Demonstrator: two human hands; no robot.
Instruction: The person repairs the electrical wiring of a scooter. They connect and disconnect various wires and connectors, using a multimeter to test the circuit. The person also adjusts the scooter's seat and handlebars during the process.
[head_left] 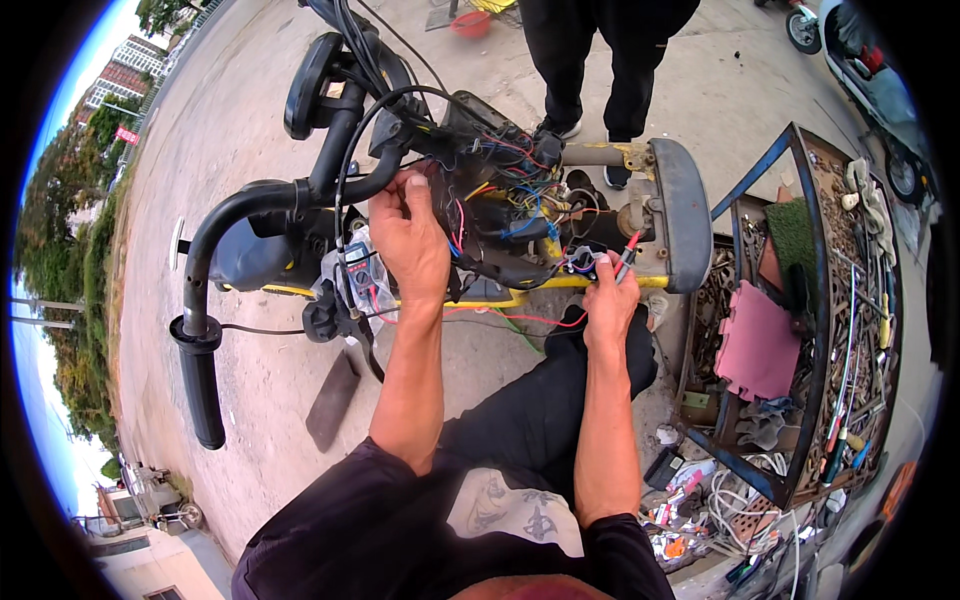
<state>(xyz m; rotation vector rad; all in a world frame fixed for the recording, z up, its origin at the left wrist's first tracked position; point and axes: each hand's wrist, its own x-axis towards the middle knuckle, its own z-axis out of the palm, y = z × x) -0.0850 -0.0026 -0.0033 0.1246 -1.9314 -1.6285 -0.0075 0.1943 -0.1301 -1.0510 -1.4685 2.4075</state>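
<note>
A stripped electric scooter [690, 215] stands before me, bundles of coloured wires [535, 205] spilling from its open middle. My left hand [408, 235] reaches in beside the black handlebar stem, fingers curled together near dark wiring; what they pinch is hidden. Lower right of the wires, my right hand [608, 295] grips a test probe [628, 258] with a red end pointing up. Against its fingertips sits a small wire connector [582, 262]. A multimeter [358, 270] in clear plastic hangs by the handlebar, left of my left forearm. From it a red lead [480, 317] runs to my right hand.
On the right stands a metal rack [820, 330] full of tools and small parts, with a pink foam mat [758, 340]. Another person's legs [605, 65] are beyond the scooter. A black handlebar grip [202, 400] juts out left. A dark slab [333, 400] lies on the concrete.
</note>
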